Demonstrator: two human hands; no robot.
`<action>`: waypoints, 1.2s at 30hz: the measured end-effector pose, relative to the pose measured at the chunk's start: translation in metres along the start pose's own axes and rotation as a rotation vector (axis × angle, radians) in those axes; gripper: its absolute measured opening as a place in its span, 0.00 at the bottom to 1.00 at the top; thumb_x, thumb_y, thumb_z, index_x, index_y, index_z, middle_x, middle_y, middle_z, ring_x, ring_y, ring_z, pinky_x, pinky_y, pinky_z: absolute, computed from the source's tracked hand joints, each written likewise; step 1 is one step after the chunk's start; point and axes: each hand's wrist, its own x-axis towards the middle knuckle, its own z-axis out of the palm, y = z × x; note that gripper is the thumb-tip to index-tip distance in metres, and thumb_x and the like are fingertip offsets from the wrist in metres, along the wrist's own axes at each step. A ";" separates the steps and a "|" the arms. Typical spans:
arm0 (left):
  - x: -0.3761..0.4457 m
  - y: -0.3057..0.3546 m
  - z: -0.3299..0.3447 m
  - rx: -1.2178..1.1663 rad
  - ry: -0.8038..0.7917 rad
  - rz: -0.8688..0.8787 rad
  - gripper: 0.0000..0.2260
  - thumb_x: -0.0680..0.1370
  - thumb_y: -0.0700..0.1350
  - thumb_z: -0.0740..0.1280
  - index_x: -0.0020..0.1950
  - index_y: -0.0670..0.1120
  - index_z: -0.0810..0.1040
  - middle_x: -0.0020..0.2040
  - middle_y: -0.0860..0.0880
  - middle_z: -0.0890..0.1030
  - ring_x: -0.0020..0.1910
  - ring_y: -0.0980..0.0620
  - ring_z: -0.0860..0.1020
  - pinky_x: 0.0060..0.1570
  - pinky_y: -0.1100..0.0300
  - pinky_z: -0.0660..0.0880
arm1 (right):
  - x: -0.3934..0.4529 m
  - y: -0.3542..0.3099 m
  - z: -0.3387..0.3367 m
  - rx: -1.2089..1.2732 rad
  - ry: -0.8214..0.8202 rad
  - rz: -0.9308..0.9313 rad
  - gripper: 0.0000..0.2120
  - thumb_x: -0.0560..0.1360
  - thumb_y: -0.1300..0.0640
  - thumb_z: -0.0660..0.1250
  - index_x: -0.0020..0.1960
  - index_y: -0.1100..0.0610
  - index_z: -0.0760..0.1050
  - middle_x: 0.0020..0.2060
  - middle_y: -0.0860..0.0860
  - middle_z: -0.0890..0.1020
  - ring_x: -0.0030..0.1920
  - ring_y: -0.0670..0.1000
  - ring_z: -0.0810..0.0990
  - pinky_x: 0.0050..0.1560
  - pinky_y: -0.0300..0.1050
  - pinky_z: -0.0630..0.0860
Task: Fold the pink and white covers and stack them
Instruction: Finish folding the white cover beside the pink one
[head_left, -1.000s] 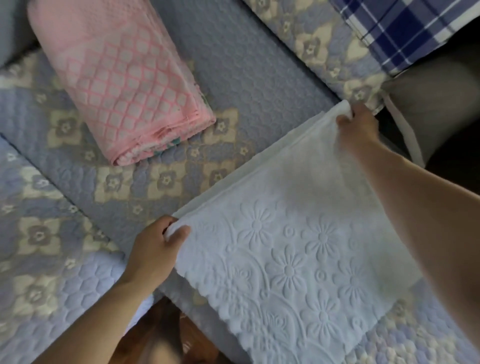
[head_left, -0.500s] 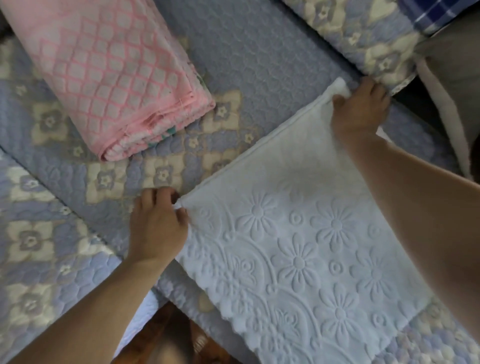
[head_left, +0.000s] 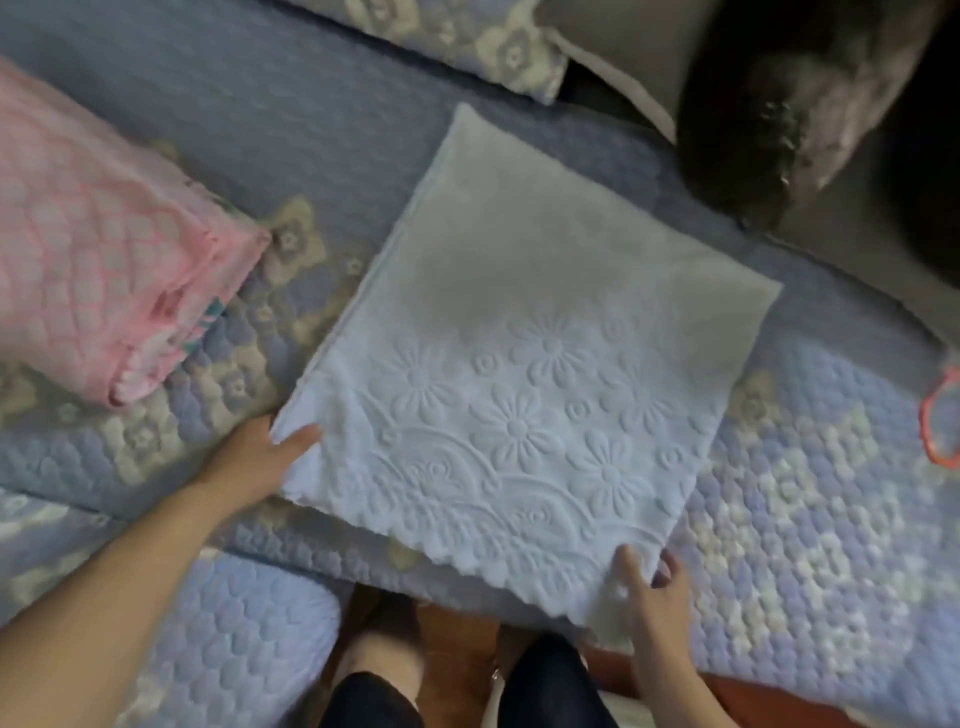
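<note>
The white cover lies folded in the middle of the frame on the quilted spread. The pink cover lies folded at the left edge, apart from it. The left hand holds its lower-left corner; the right hand holds its lower-right corner. A cushion sits at upper right.
</note>
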 end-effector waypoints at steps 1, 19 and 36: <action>-0.004 -0.002 0.001 -0.070 0.015 0.002 0.13 0.80 0.52 0.68 0.60 0.45 0.79 0.52 0.48 0.82 0.50 0.48 0.81 0.52 0.55 0.75 | -0.002 0.009 -0.001 0.084 -0.078 0.065 0.25 0.74 0.51 0.75 0.65 0.59 0.72 0.55 0.60 0.82 0.50 0.62 0.83 0.45 0.54 0.81; -0.192 -0.122 0.141 -0.495 -0.033 -0.423 0.07 0.81 0.36 0.66 0.59 0.42 0.77 0.58 0.37 0.82 0.52 0.39 0.83 0.56 0.43 0.79 | -0.007 0.041 -0.173 -0.029 -0.325 0.342 0.12 0.78 0.63 0.68 0.61 0.65 0.76 0.49 0.61 0.86 0.47 0.62 0.85 0.53 0.59 0.81; -0.071 0.120 0.047 -0.698 0.233 0.034 0.12 0.80 0.55 0.61 0.47 0.48 0.76 0.46 0.38 0.81 0.43 0.42 0.81 0.46 0.50 0.77 | 0.080 -0.178 -0.093 0.201 -0.121 -0.286 0.22 0.78 0.41 0.62 0.60 0.57 0.73 0.44 0.55 0.74 0.41 0.56 0.79 0.44 0.51 0.76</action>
